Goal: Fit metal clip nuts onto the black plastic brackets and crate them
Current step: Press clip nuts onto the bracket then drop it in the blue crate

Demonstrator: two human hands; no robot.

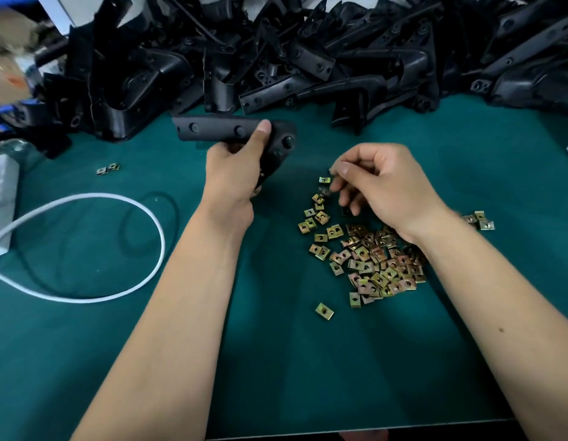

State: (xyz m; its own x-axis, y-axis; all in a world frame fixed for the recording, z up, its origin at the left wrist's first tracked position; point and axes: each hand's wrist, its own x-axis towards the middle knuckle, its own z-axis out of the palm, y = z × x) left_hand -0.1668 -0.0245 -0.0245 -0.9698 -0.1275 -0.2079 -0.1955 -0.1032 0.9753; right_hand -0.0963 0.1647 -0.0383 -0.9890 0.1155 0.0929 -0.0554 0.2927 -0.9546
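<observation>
Here, matte black bracket [212,130], glinting brassy square clip nuts [372,262].

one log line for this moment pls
left hand: grips black bracket above mat | right hand: fingers curled over clip nuts, hold unclear | step: picking nut

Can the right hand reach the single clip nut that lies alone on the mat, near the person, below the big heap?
Probably yes. The lone clip nut lies on bare green mat, nothing covering it. The right hand hovers over the heap, just beyond.
</observation>
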